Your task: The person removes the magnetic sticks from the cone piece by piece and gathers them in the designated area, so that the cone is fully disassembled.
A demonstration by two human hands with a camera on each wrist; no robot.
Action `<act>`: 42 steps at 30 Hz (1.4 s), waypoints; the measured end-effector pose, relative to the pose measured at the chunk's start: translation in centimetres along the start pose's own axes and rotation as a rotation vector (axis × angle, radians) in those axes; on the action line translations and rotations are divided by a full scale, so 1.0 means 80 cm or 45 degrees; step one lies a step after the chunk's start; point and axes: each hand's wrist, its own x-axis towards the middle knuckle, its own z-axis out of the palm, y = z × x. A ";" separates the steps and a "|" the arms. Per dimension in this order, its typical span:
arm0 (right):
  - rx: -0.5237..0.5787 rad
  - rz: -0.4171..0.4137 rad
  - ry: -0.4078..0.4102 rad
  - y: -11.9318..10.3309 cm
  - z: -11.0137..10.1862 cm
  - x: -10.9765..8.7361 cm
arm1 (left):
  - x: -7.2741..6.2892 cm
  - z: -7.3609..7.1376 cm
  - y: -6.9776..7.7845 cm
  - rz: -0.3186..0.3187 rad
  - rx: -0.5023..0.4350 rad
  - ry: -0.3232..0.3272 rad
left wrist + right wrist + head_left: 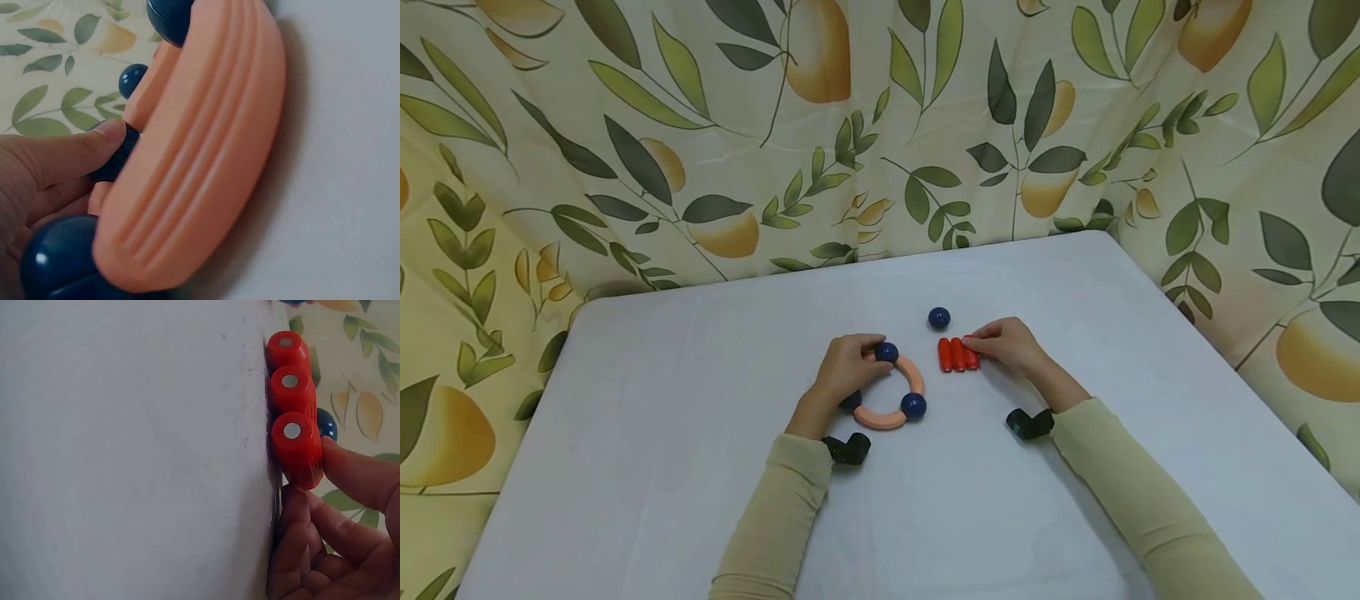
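Observation:
On the white table, three blue balls and curved orange pieces (913, 372) form a ring. My left hand (842, 367) holds the ring's far ball (886, 352) between thumb and fingers; the left wrist view shows the thumb on that ball behind a grooved orange piece (200, 150). Part of the ring's left side is hidden by this hand. To the right, three short red rods (957, 355) lie side by side, silver discs in their near ends. My right hand (1011, 343) pinches the rightmost rod (297, 450), which lies against its neighbour.
A loose blue ball (938, 318) lies just beyond the red rods. Black wrist cameras (1030, 423) sit at both cuffs. Behind the table (662, 417) hangs a leaf-and-fruit patterned cloth (850, 167), which also runs along both sides.

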 end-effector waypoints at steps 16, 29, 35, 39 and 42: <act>0.005 0.005 0.068 -0.008 0.000 -0.012 | -0.060 -0.028 0.048 0.056 0.172 -0.293; 0.079 -0.143 0.115 -0.034 0.025 -0.047 | -0.084 -0.008 0.032 0.510 0.406 -0.231; 0.074 -0.268 0.087 -0.043 0.041 -0.058 | -0.084 -0.004 0.031 0.533 0.416 -0.227; 0.030 -0.374 0.016 -0.046 0.053 -0.063 | -0.085 -0.001 0.032 0.529 0.424 -0.238; 0.015 -0.432 -0.051 -0.046 0.061 -0.069 | -0.083 0.002 0.031 0.588 0.467 -0.218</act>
